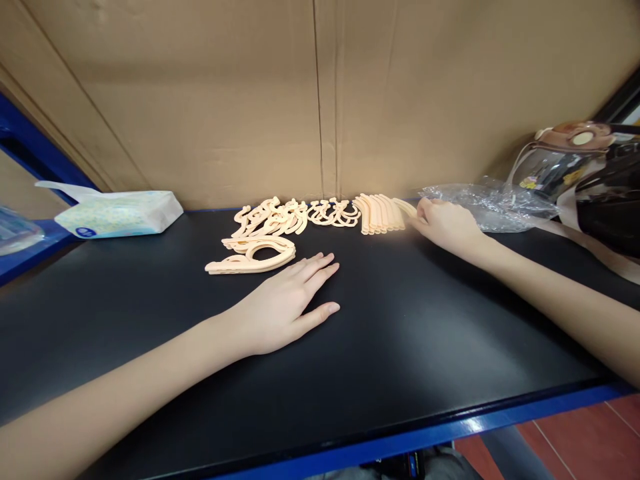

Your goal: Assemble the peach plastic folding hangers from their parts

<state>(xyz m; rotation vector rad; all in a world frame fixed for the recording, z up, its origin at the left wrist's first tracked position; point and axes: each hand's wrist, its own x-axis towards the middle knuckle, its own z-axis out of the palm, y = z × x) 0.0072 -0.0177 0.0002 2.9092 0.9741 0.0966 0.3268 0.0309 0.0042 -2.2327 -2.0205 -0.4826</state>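
My left hand lies palm down on the black table, fingers stretched out and holding nothing. Just beyond it sits a small stack of peach plastic folding hangers. At the far right of the peach parts, my right hand is closed, thumb and fingers pinched at the end of a curved hanger arm. Beside that arm, several more curved hanger arms lie side by side in a row. Left of the row are hook-shaped pieces, then a heap of more peach hanger parts.
A tissue pack stands at the back left. Behind my right hand are a crumpled clear plastic bag and a strapped drink bottle. Cardboard walls the back; a blue edge runs along the table's front.
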